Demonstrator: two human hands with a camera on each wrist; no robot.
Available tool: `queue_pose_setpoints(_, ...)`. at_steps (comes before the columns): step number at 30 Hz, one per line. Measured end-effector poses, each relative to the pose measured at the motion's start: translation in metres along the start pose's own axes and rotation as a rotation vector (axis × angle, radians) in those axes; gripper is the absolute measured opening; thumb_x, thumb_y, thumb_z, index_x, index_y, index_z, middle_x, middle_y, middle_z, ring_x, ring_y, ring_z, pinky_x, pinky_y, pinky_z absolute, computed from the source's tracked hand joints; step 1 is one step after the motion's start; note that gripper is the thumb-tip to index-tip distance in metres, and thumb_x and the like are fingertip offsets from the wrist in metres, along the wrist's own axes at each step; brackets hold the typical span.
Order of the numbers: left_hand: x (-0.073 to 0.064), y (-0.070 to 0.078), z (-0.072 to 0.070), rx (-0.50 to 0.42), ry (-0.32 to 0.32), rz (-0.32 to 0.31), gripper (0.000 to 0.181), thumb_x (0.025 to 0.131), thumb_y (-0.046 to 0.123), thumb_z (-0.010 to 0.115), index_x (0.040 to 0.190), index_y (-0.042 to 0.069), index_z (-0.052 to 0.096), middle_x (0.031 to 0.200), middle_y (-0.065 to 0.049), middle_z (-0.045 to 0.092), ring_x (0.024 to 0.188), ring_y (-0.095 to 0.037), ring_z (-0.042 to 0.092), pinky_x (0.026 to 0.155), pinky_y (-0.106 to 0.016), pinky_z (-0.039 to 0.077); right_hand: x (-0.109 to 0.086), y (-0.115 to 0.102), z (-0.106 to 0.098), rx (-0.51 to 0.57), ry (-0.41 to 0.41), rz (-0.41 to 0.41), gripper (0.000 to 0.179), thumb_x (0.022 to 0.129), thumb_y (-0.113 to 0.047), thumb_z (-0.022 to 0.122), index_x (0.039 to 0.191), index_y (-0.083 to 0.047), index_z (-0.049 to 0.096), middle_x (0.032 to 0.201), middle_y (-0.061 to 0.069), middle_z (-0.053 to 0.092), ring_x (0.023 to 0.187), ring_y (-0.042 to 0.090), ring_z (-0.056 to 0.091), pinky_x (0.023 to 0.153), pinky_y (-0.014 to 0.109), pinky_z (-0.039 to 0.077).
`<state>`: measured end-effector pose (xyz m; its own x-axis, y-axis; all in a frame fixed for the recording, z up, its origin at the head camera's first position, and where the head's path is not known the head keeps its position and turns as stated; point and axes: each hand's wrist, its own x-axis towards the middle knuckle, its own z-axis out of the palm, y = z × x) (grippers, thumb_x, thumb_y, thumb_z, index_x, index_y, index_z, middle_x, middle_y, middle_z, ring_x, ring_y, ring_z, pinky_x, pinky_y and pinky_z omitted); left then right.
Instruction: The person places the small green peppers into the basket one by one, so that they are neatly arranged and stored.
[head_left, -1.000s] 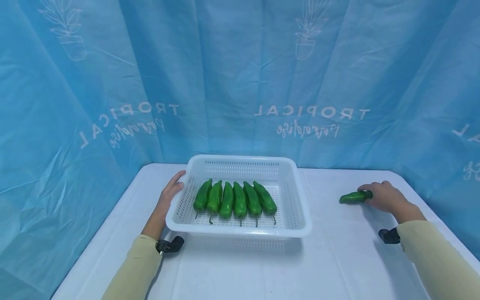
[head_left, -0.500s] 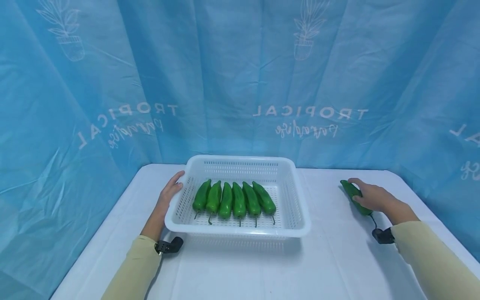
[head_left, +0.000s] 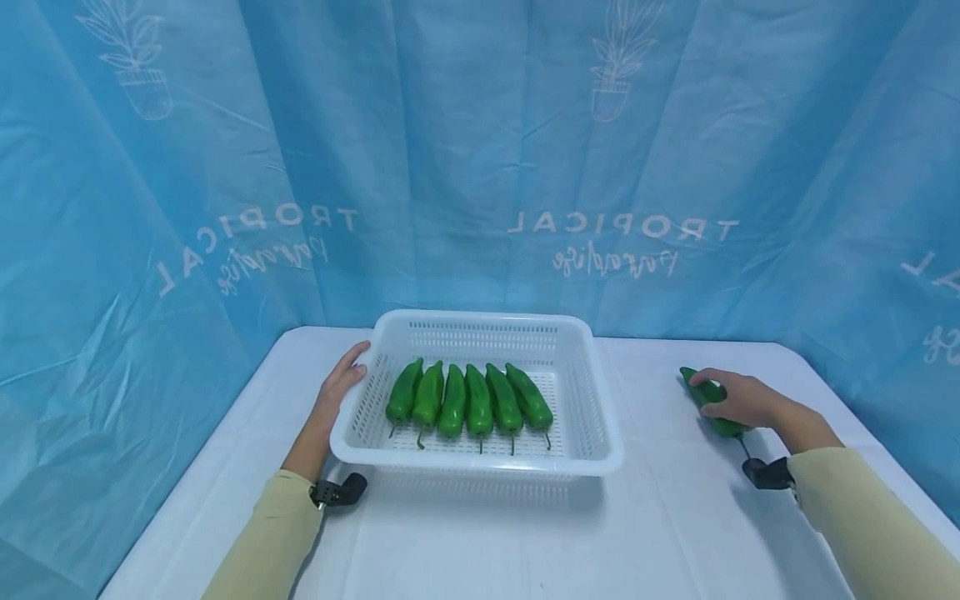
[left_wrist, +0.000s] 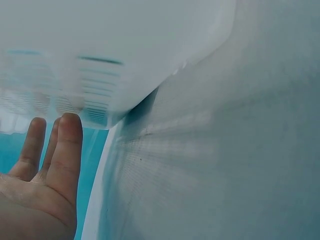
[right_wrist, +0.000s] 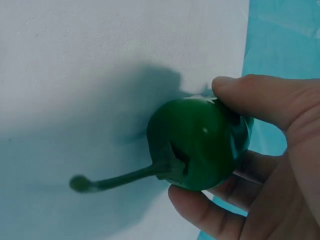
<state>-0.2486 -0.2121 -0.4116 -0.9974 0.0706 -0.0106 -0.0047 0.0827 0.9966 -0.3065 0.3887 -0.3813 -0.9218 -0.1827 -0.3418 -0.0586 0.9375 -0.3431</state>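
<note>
At the right of the head view, my right hand point(head_left: 757, 404) holds a green pepper point(right_wrist: 190, 132) low over the white cloth, thumb on one side and fingers on the other. The pepper's thin stem point(right_wrist: 122, 178) points back toward the wrist, and its tip points up and left. My left hand point(head_left: 341, 390) rests its extended fingers point(left_wrist: 68, 155) against the left side of a white plastic basket point(head_left: 480, 466). Inside that basket several green peppers point(head_left: 453, 404) lie side by side in a row, stems toward the near wall.
The table point(head_left: 465, 550) is covered in white cloth. A blue printed curtain point(head_left: 480, 150) hangs behind it and down both sides. Black wrist straps with small cameras point(head_left: 767, 473) sit at both sleeves.
My right hand has turned the pepper from nearly sideways to slanting, its stem now toward the wrist, then lowered it slightly. The left hand and basket stay put.
</note>
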Motion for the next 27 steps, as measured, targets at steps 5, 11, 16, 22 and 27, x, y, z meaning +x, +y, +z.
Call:
queue_pose_setpoints(5, -0.001, 0.002, 0.000, -0.035, -0.005, 0.004, 0.055, 0.106, 0.039, 0.033, 0.158, 0.033, 0.018, 0.164, -0.005, 0.028, 0.145, -0.036, 0.039, 0.102, -0.034, 0.052, -0.001, 0.001, 0.003, -0.010, 0.026, -0.032, 0.053, 0.092, -0.023, 0.065, 0.138, -0.003, 0.046, 0.139, 0.042, 0.036, 0.110, 0.049, 0.046, 0.084, 0.057, 0.054)
queue_pose_setpoints(11, -0.002, 0.003, 0.001, -0.049, -0.008, 0.011, 0.054, 0.106, 0.037, 0.032, 0.158, 0.031, 0.017, 0.163, -0.006, 0.029, 0.145, -0.037, 0.038, 0.098, -0.028, 0.053, -0.001, 0.001, 0.006, 0.005, 0.041, -0.037, 0.048, 0.093, -0.022, 0.064, 0.136, -0.004, 0.049, 0.141, 0.042, 0.034, 0.113, 0.051, 0.044, 0.089, 0.063, 0.050)
queue_pose_setpoints(16, -0.002, 0.004, 0.002, -0.069, -0.014, 0.005, 0.055, 0.106, 0.036, 0.033, 0.158, 0.031, 0.017, 0.164, -0.006, 0.028, 0.146, -0.036, 0.037, 0.097, -0.025, 0.052, -0.007, 0.000, 0.007, 0.010, 0.074, -0.052, 0.047, 0.093, -0.022, 0.064, 0.135, -0.005, 0.050, 0.141, 0.041, 0.036, 0.114, 0.052, 0.045, 0.089, 0.065, 0.049)
queue_pose_setpoints(22, -0.002, 0.003, 0.001, -0.070, -0.019, 0.013, 0.055, 0.106, 0.037, 0.033, 0.158, 0.031, 0.017, 0.163, -0.006, 0.029, 0.145, -0.037, 0.037, 0.094, -0.022, 0.053, -0.023, -0.012, 0.008, 0.015, 0.143, -0.157, 0.044, 0.093, -0.019, 0.065, 0.133, -0.006, 0.052, 0.136, 0.038, 0.045, 0.111, 0.048, 0.051, 0.082, 0.055, 0.053)
queue_pose_setpoints(27, -0.002, 0.002, 0.000, -0.037, -0.027, 0.014, 0.055, 0.106, 0.041, 0.032, 0.158, 0.033, 0.016, 0.163, -0.007, 0.029, 0.145, -0.037, 0.039, 0.097, -0.028, 0.053, -0.047, -0.028, 0.014, 0.032, 0.173, -0.253, 0.043, 0.091, -0.016, 0.068, 0.132, -0.010, 0.054, 0.131, 0.035, 0.052, 0.104, 0.041, 0.058, 0.071, 0.043, 0.056)
